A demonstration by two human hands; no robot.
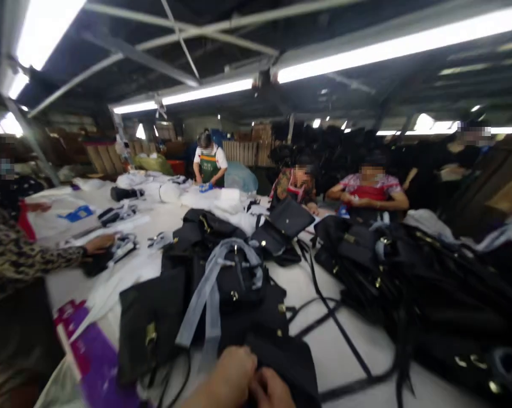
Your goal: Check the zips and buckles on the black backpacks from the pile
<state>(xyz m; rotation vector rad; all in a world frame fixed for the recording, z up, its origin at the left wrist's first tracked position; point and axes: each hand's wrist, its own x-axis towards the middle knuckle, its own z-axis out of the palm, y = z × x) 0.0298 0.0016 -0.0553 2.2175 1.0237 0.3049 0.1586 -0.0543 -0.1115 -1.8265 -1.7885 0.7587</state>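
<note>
Two hands (234,371) (274,389), fingers curled in, pinching black flap (290,362): matte, plain, smooth.

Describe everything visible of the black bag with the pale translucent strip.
The black bag looks soft and smooth, its material perhaps leather-like, with gold-coloured fittings on its front and right side. The pale translucent strip loops over its upper part, two ends hanging toward the viewer. The bag lies slumped on the white table. The left hand and right hand meet at a black flap near it; whether that flap belongs to it is unclear.
</note>
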